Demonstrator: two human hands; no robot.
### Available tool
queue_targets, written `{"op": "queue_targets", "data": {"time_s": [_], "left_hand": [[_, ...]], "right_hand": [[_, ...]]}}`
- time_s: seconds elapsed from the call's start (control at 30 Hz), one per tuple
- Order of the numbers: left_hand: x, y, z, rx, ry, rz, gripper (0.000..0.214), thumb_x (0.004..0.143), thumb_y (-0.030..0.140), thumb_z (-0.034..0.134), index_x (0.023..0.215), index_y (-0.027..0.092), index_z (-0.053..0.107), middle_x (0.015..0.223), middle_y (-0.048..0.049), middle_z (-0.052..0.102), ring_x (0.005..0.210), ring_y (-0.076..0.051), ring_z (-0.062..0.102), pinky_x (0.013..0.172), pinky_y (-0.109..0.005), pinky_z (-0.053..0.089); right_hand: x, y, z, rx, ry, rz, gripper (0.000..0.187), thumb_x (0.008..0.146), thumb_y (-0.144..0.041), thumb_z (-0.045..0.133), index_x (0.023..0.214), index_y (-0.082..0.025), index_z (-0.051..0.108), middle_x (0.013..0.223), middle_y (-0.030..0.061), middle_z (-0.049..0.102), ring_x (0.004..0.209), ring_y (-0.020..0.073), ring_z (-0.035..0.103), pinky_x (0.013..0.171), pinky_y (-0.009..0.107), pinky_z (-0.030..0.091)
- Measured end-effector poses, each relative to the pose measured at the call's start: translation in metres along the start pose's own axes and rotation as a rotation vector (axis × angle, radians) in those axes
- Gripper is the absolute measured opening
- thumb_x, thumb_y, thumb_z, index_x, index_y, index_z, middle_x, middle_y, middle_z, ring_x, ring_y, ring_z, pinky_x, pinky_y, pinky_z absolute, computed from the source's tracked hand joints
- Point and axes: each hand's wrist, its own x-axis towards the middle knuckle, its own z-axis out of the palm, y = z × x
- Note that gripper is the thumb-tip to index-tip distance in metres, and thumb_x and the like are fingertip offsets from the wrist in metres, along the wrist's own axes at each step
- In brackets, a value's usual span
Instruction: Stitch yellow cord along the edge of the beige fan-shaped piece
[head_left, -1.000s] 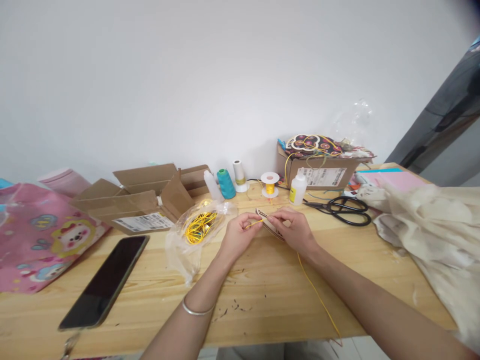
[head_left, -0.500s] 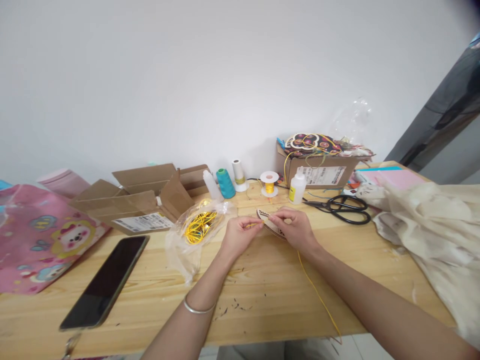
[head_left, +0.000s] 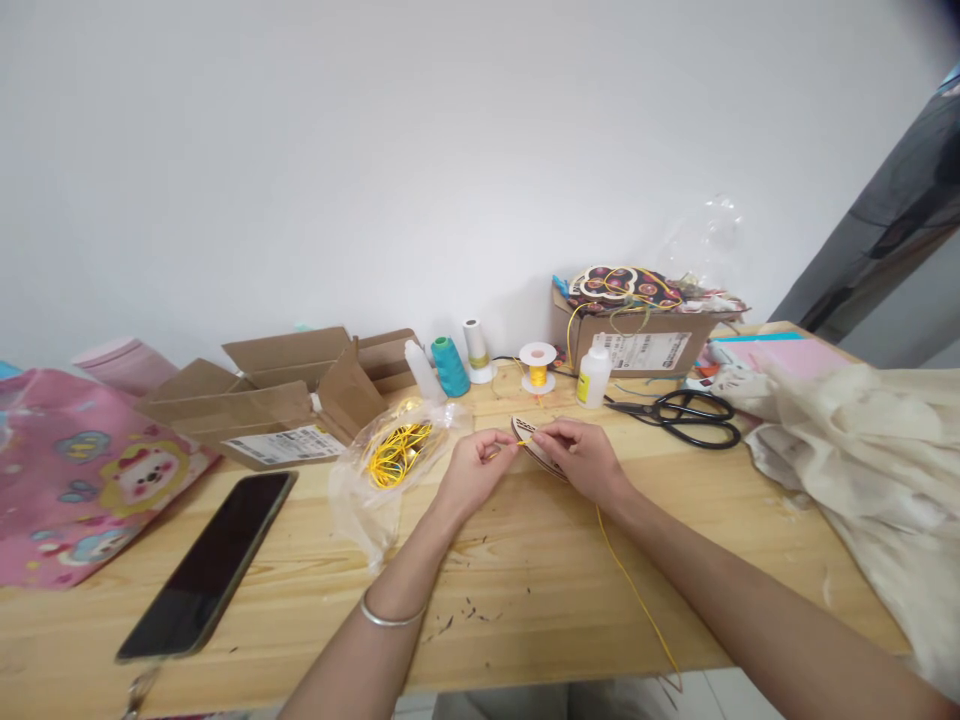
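Between my two hands is a thin, flat wooden piece point(head_left: 529, 430) with dark cut-out patterns and a rounded edge. My right hand point(head_left: 581, 458) pinches it between thumb and fingers, covering its right part. Close to its left edge, my left hand point(head_left: 480, 468) pinches a short end of yellow cord point(head_left: 523, 444) that reaches across to my right fingertips. From beneath my right wrist a long yellow cord point(head_left: 626, 570) runs down over the table's front edge. Whether both lengths are one cord, my hand hides.
Left of my hands lies a plastic bag point(head_left: 401, 455) of yellow cord, then a phone point(head_left: 210, 565). Behind stand a cord spool point(head_left: 538, 368), a teal thread cone point(head_left: 450, 367) and a small bottle point(head_left: 593, 378). Black scissors point(head_left: 694, 418) and cream cloth point(head_left: 862, 450) are at right.
My left hand has shifted slightly left, and more yellow cord shows between my fingertips. My right hand has moved a little left with the wooden piece.
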Motion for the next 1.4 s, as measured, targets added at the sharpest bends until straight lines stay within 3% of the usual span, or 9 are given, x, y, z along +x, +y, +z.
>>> {"op": "queue_targets", "data": {"time_s": [0.33,0.67,1.07,1.4], "left_hand": [[0.001,-0.003,0.0,-0.018,-0.053,-0.002,0.022,0.067,0.032,0.054,0.073,0.013,0.064,0.07,-0.0038,0.065,0.058,-0.012,0.054,0.055,-0.022,0.04],[0.0,-0.005,-0.001,0.096,-0.059,0.058,0.023,0.068,0.032,0.053,0.071,0.013,0.065,0.065,-0.0017,0.063,0.057,-0.012,0.051,0.055,-0.021,0.037],[-0.003,0.0,0.003,0.122,-0.138,0.081,0.025,0.072,0.032,0.045,0.075,0.014,0.062,0.059,0.0002,0.057,0.048,-0.009,0.042,0.045,-0.019,0.03],[-0.005,0.005,0.002,0.105,-0.147,0.116,0.025,0.069,0.035,0.049,0.063,0.017,0.065,0.048,0.0028,0.054,0.046,-0.01,0.042,0.043,-0.02,0.028]], "right_hand": [[-0.002,-0.007,-0.001,0.074,0.015,-0.004,0.019,0.071,-0.029,0.052,0.067,-0.015,0.064,0.062,0.0016,0.059,0.057,0.011,0.05,0.052,0.021,0.038],[0.002,-0.003,0.001,0.191,0.016,0.193,0.021,0.066,-0.032,0.055,0.067,-0.013,0.064,0.059,0.0007,0.061,0.051,0.0104,0.051,0.047,0.021,0.039],[0.003,0.0,0.003,0.097,0.02,0.045,0.019,0.069,-0.03,0.053,0.068,-0.015,0.065,0.065,0.002,0.063,0.06,0.0127,0.055,0.054,0.022,0.042],[0.004,0.0,0.002,0.109,0.097,0.104,0.019,0.067,-0.029,0.055,0.065,-0.013,0.065,0.063,0.0035,0.063,0.059,0.0133,0.055,0.054,0.023,0.041]]}}
